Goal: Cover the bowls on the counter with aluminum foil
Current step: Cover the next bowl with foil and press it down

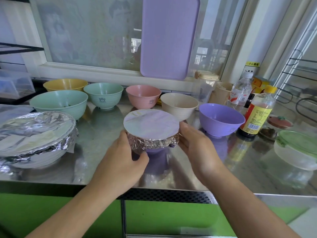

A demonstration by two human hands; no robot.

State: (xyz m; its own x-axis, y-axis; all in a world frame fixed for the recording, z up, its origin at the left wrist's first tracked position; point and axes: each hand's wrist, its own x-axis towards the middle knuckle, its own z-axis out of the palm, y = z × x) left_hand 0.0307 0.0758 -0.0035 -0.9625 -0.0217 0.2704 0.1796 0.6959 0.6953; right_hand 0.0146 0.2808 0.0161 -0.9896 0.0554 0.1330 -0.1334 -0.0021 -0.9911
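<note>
Foil (151, 123) lies smooth over the purple bowl (155, 154) at the counter's (240, 177) front edge, crimped round its rim. From the head view, we cup it on both sides: our left hand (125, 158) curls on the crinkled foil skirt, our right hand (197, 148) presses it with straightish fingers. Left, a bigger foil-covered bowl (34, 134); behind, six uncovered bowls

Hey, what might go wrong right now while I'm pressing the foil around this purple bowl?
The foil-covered purple bowl stands near the counter edge, squeezed between the left hand and right hand; a hard push might slide or tip it. Pressing may also tear the crinkled foil at the rim.
</note>
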